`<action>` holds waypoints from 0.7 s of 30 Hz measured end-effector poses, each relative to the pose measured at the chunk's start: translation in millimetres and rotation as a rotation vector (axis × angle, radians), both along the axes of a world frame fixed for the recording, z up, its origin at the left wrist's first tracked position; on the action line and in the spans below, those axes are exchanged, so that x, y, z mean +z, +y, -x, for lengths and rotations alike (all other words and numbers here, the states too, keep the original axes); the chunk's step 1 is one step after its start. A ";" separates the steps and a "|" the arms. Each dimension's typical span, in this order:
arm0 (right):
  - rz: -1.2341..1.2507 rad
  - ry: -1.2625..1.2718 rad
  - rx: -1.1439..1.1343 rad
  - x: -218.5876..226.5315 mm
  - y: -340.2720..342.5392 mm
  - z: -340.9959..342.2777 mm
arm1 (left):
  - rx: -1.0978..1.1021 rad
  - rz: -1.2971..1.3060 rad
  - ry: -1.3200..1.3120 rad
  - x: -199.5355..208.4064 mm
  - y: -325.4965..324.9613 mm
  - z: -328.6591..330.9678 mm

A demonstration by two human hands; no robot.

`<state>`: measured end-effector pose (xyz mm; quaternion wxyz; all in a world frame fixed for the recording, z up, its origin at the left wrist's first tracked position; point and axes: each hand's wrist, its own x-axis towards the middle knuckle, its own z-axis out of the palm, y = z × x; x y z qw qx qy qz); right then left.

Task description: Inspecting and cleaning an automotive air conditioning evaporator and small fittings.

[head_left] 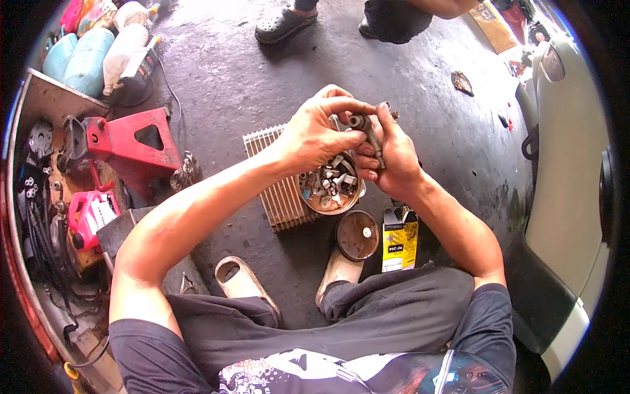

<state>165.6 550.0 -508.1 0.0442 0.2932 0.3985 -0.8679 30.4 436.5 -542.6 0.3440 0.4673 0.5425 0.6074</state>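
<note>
In the head view, the right hand (392, 152) was curled around a small grey metal part (367, 131), its fingers wrapped close about the lower length so that only the top end stood clear above the palm. The left hand (317, 131) came in from the other side and pinched that top end: the forefinger arched over it and the thumb pressed in from below, a narrow grip with the remaining fingers folded loosely behind. Both hands met on the part, held up just above a round bowl (315, 197) of small metal pieces. The bowl sat on a ribbed metal grille (279, 197) lying on the dark concrete floor (249, 79). Just beside the bowl, nearer the person, lay a round brown lid (357, 234), and next to that stood a yellow box (400, 243). Two pale sandals (239, 279) rested on the floor by the person's knees. To the left, well apart from the hands, stood a red stand (134, 148) and a tray of tools (39, 197). Another person's shoe (283, 23) showed at the top edge.
</note>
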 end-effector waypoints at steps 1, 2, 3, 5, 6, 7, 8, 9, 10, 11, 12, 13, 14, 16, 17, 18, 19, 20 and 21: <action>-0.057 -0.019 -0.042 -2.4 1.9 0.6 | -0.008 -0.007 -0.020 -0.6 0.5 -0.8; -0.113 -0.037 -0.081 -3.6 3.0 1.6 | -0.012 -0.012 -0.038 -0.1 -0.5 -1.0; -0.154 -0.018 -0.062 -1.1 5.4 1.0 | -0.009 0.068 -0.001 3.5 -3.4 -1.1; -0.128 -0.037 -0.075 3.9 1.8 2.3 | 0.029 0.012 -0.007 -0.1 0.0 -3.0; -0.102 -0.056 -0.087 5.3 0.3 2.8 | 0.069 -0.045 -0.013 -1.0 1.4 -4.0; -0.049 0.020 0.024 3.0 3.8 0.5 | 0.069 -0.045 -0.011 -1.6 2.1 -5.5; -0.049 0.017 0.021 3.7 3.3 -1.5 | 0.061 -0.027 -0.059 3.3 2.3 -9.8; -0.071 -0.013 0.028 6.0 1.9 -3.3 | 0.053 -0.010 -0.105 7.0 3.1 -12.9; -0.093 -0.042 0.035 7.9 1.6 -5.3 | 0.048 -0.011 -0.106 7.5 3.9 -13.3; -0.090 -0.007 0.034 5.9 3.3 -2.8 | 0.052 -0.018 -0.092 3.2 2.2 -10.7; -0.088 -0.012 0.034 3.2 2.5 -1.3 | 0.056 -0.026 -0.077 -0.7 1.3 -9.2; -0.104 -0.032 0.033 -0.6 0.7 0.9 | 0.055 -0.023 -0.082 -4.6 1.0 -9.8; -0.127 -0.048 0.027 -2.5 0.2 -0.3 | 0.100 -0.042 -0.001 -6.0 1.6 -13.3; -0.096 -0.029 0.007 -15.1 3.4 -5.8 | 0.143 -0.061 0.076 -10.1 2.0 -18.2; -0.146 -0.056 -0.006 -20.9 6.4 -8.4 | 0.174 -0.030 0.092 -10.6 3.1 -20.2; -0.196 -0.083 -0.017 -24.6 10.2 -10.4 | 0.205 0.002 0.106 -10.9 3.9 -21.7; -0.344 -0.234 -0.121 -26.0 16.4 -11.1 | 0.207 0.011 0.258 -14.7 3.5 -18.8; -0.371 -0.260 -0.202 -29.5 33.9 -13.9 | 0.207 0.012 0.253 -22.1 1.7 -12.3; -0.518 -0.226 -0.202 -33.4 55.7 -21.5 | 0.229 0.084 0.368 -33.6 1.1 -4.0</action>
